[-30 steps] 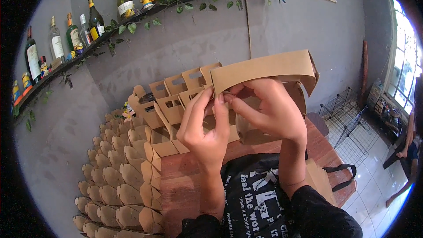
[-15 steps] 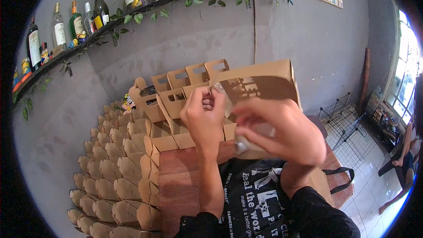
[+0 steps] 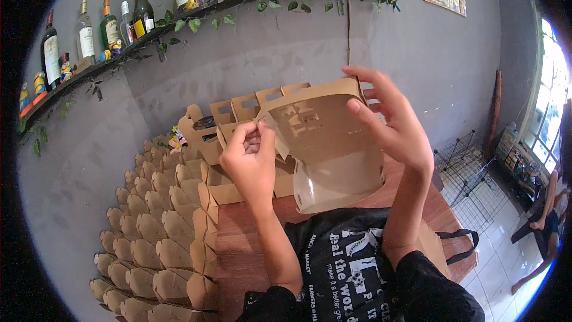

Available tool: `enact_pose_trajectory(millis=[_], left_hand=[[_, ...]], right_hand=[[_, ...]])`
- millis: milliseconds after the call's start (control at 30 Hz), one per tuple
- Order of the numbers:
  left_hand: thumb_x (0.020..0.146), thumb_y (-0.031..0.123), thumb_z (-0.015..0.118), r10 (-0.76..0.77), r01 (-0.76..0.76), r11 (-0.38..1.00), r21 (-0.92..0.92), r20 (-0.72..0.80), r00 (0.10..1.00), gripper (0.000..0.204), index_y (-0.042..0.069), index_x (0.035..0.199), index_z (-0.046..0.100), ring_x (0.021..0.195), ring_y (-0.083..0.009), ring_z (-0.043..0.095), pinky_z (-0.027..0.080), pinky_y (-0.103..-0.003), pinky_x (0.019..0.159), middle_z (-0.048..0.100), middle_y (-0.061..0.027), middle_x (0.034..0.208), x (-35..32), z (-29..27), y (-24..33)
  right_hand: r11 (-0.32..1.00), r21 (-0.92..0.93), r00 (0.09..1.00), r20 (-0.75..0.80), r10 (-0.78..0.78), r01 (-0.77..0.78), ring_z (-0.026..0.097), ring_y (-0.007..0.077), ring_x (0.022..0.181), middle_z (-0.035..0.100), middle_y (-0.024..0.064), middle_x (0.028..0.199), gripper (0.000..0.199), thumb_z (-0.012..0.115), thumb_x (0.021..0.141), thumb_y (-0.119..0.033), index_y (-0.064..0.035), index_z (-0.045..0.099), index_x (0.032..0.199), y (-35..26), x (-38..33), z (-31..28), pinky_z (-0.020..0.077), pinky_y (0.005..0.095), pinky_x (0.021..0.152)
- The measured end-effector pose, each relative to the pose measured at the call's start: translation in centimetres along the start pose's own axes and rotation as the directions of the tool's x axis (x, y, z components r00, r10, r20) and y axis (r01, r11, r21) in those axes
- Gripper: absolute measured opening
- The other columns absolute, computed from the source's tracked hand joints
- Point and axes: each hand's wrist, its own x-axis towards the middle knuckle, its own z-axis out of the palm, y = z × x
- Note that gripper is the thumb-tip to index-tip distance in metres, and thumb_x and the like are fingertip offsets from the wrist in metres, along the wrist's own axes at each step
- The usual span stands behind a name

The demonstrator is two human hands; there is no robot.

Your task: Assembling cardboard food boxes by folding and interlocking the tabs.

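Observation:
A brown cardboard box (image 3: pixel 330 134), part folded with cut-out shapes in one panel, is tilted up in front of me. My left hand (image 3: pixel 250 161) pinches its upper left corner, the thumb pressed against the curled fingers. At the upper right corner my right hand (image 3: pixel 398 131) grips the edge, thumb on the near side and fingers behind. The glossy inside of the lower panel (image 3: pixel 339 182) faces me. Behind my left hand stand several cardboard carriers (image 3: pixel 235 110) with handle slots, partly hidden by the box.
Rows of nested cardboard pieces (image 3: pixel 161 220) fill the left side of the reddish wooden table (image 3: pixel 244 250). A shelf (image 3: pixel 196 11) with bottles and figurines runs along the grey wall. A wire rack (image 3: pixel 465 167) stands on the tiled floor; another person's leg (image 3: pixel 539 244) shows at far right.
My right hand has moved up from the box's middle to its upper right corner. The box has tipped, showing its glossy inside. My left hand has shifted slightly left, still pinching the corner.

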Motion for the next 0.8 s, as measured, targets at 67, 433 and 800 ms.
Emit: enact_pose_trajectory(millis=[67,433,800], left_hand=[[0.086,0.007,0.063,-0.018,0.018,1.000,-0.024,0.012,1.000,0.012,-0.004,0.082,0.062,0.056,-0.0014,0.045,0.037,-0.017,0.051,0.053,0.0043,0.064,0.1,-0.3,-0.3],[0.083,0.066,0.047,0.151,0.109,0.810,-0.577,0.384,0.911,0.084,0.003,0.136,0.033,0.123,-0.0248,0.043,0.033,-0.040,0.104,0.044,-0.0149,0.132,0.8,-0.4,-0.6],[0.085,0.071,0.030,0.016,0.223,0.692,-0.687,0.323,0.946,0.088,0.017,0.147,0.001,0.137,-0.0217,0.019,0.019,-0.041,0.112,0.018,-0.0027,0.150,-1.5,1.3,-0.6]], right_hand=[[0.948,0.314,0.995,0.101,0.019,-0.050,0.051,0.0113,0.083,0.053,0.0046,0.087,0.034,0.054,0.093,-0.022,-0.0036,0.049,0.121,0.6,0.4,0.9,0.0434,0.0255,0.073],[0.892,0.446,0.829,-0.472,0.300,-0.069,0.042,0.0121,0.093,0.047,0.0054,0.100,0.038,0.032,0.101,-0.033,-0.0006,0.046,0.115,3.1,2.1,2.2,0.0368,0.0268,0.086],[0.851,0.506,0.931,-0.361,0.059,0.142,0.041,0.0071,0.082,0.047,-0.0017,0.089,0.032,0.041,0.098,-0.025,-0.0055,0.048,0.123,1.9,1.8,2.5,0.0372,0.0228,0.078]])
